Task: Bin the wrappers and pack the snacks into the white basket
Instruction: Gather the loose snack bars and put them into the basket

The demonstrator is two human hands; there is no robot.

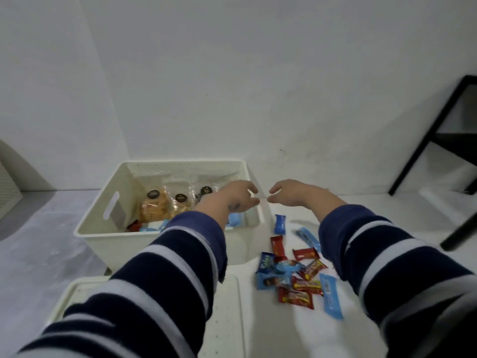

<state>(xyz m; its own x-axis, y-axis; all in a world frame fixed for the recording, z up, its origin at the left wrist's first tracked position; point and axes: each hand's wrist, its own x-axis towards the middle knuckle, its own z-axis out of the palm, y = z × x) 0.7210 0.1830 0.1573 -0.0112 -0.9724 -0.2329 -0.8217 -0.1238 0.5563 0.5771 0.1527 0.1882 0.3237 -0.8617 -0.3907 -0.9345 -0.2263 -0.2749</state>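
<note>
The white basket (100, 228) stands at the back left of the white surface, holding clear bags of biscuits (154, 208), blue packets (236, 219) and a red one. My left hand (232, 198) hovers over the basket's right end, fingers spread, holding nothing. My right hand (296, 193) is just right of the basket, fingers curled apart, nothing in it. Below it lies a loose heap of small red and blue snack packets (296, 277), with a blue packet (280, 224) and a long blue bar (308, 237) farther back.
A flat white perforated lid (227, 319) lies in front of the basket, partly under my left sleeve. A black frame (423, 140) stands at the right against the wall, a dark leg (462, 231) near it. The white wall rises directly behind the basket.
</note>
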